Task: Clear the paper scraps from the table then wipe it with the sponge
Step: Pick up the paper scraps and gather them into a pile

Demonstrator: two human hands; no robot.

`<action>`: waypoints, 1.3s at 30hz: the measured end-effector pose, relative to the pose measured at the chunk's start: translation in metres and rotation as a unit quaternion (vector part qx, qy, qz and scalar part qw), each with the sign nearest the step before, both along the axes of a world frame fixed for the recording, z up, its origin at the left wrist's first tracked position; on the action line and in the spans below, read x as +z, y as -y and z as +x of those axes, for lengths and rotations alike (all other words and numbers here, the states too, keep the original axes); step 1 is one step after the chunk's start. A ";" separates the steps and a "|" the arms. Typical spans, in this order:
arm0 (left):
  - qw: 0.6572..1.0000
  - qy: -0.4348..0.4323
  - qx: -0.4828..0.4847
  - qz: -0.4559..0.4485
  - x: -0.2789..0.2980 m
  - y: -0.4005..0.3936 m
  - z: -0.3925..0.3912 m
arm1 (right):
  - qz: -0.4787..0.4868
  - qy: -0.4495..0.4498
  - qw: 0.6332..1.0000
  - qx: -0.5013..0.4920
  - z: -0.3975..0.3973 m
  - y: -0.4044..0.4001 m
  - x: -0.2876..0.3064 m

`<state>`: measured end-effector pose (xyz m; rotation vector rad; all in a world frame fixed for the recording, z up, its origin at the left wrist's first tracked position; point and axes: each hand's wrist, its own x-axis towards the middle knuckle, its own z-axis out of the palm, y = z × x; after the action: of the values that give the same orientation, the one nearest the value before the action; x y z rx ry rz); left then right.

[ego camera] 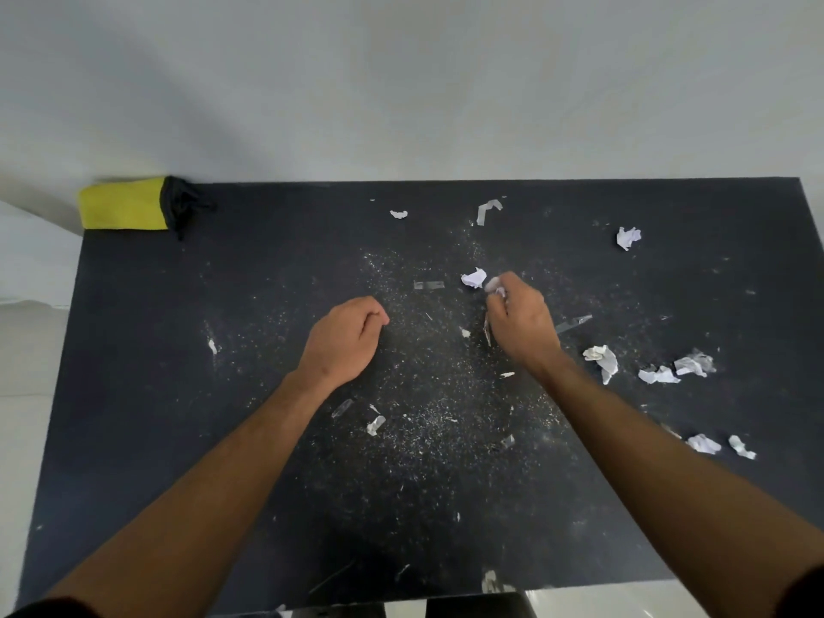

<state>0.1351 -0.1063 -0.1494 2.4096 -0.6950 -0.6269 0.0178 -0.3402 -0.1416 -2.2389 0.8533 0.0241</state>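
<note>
Room light is soft and even, fairly dim, no hard shadows; only a faint grey shade on the wall (pixel 401 82) toward the left corner. The dark table (pixel 178 350) looks matt, w/ slight sheen at its near right edge. Wide-angle lens bows the table edges outward. The right hand (pixel 519 321) is smeared w/ motion blur at the fingertips; the rest is reasonably sharp.

A plain pale grey wall (pixel 401 82) fills the top, evenly lit. Below it, the dark counter (pixel 133 394) butts against that wall; light glossy floor (pixel 26 372) shows at left.
</note>
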 end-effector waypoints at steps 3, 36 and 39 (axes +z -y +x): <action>1.000 0.000 0.003 0.004 -0.001 0.001 -0.010 | -0.064 -0.013 0.997 0.049 0.017 0.011 -0.004; 0.996 -0.034 0.077 -0.001 0.004 0.055 0.058 | 0.157 0.037 0.986 0.051 0.005 0.012 -0.001; 0.993 -0.065 0.100 -0.018 0.008 0.017 0.028 | 0.150 0.023 0.980 0.129 -0.003 -0.012 0.000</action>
<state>0.1628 -0.1230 -0.1412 2.3437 -0.4004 -0.6747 0.0152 -0.3285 -0.1413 -2.0395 0.4929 0.2089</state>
